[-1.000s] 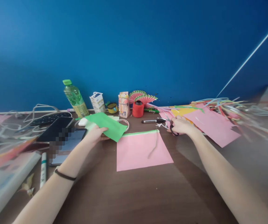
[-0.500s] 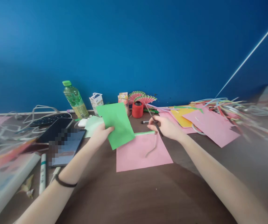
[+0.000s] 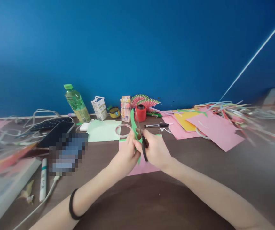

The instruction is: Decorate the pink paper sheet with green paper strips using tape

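Observation:
My left hand grips the green paper, which is now seen nearly edge-on and looks bent. Black-handled scissors are in my right hand, their blades pointing up beside the green paper. Both hands are close together, fingers almost touching, above a pink sheet on the dark table. Whether the blades have the paper between them is hard to tell. Behind the hands lie a roll of tape and a light green sheet.
A green bottle, a carton, a red spool and folded paper fans stand by the blue wall. Pink sheets and paper strips lie right. Phones, cables and a marker are left.
My left hand has moved right and turned the green paper edge-on. My right hand has come left and lower with the scissors, so both hands now meet.

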A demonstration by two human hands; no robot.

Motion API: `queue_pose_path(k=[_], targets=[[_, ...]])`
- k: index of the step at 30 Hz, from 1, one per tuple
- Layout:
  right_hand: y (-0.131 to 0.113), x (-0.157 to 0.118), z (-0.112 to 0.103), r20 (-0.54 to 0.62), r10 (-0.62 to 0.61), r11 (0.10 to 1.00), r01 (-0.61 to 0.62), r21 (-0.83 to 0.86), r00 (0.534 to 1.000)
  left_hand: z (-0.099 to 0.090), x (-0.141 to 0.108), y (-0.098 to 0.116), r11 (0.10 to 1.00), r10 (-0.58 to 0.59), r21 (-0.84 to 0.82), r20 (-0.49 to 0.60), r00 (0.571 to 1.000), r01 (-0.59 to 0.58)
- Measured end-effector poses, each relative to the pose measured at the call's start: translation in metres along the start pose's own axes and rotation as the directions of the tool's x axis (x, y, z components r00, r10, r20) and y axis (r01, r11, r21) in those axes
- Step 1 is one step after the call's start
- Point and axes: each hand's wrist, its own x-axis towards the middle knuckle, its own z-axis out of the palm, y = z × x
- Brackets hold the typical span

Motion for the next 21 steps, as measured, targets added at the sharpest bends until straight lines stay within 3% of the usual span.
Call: queue_pose_path(k=[3,5,8,12,14,16,18,21], targets=[[0.005,0.003,-0.007,-0.001,0.005,0.994,-0.005,0.114,1.0,-0.005,0.001,0.004,0.997,-0.051,-0.049,0.008,0.999,0.052],[0.008,0.006,-0.012,0.006,0.025,0.976,-0.026,0.217,1.0,-0.015,0.007,0.003,0.983,-0.138,-0.13,-0.062,0.988,0.129],[0.008,0.007,-0.018,0.071,0.029,0.922,-0.054,0.383,0.997,-0.035,0.017,-0.001,0.887,-0.339,-0.391,-0.192,0.921,0.245],[0.004,0.007,-0.019,0.216,0.049,0.844,-0.156,0.513,0.975,-0.054,0.025,0.001,0.708,-0.5,-0.597,-0.046,0.865,0.377],[0.005,0.008,-0.017,0.191,0.092,0.833,-0.181,0.523,0.977,-0.059,0.025,0.003,0.693,-0.522,-0.629,-0.102,0.847,0.352],[0.009,0.009,-0.015,0.16,0.109,0.825,-0.179,0.535,0.981,-0.061,0.024,0.002,0.725,-0.507,-0.64,-0.244,0.826,0.256],[0.013,0.011,-0.013,0.182,0.095,0.822,-0.181,0.541,0.979,-0.063,0.024,0.0,0.75,-0.487,-0.637,-0.35,0.8,0.178],[0.018,0.012,-0.011,0.234,0.085,0.849,-0.193,0.491,0.969,-0.063,0.025,-0.004,0.774,-0.454,-0.623,-0.424,0.784,0.111]])
